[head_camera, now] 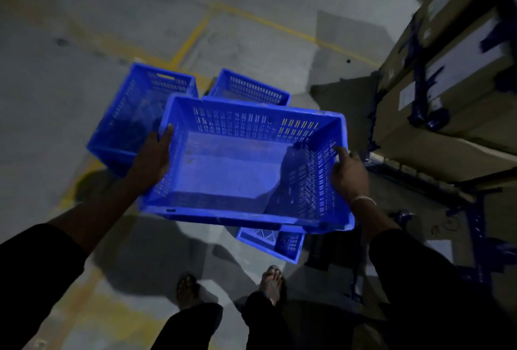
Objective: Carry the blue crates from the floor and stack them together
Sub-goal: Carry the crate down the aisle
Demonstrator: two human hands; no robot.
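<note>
I hold an empty blue slotted crate (232, 170) in the air at waist height. My left hand (152, 156) grips its left rim, thumb over the edge. My right hand (348, 172) grips its right rim. Below it, three more blue crates stand on the floor: one at the left (128, 115), one behind (251, 88), and one near my feet (275, 242), mostly hidden by the held crate.
Grey concrete floor (84, 42) with yellow painted lines (193, 36). A dark blue rack with cardboard boxes (458, 70) rises on the right. Its lower frame (472, 226) juts out near my right side. My feet in sandals (272, 282) stand below.
</note>
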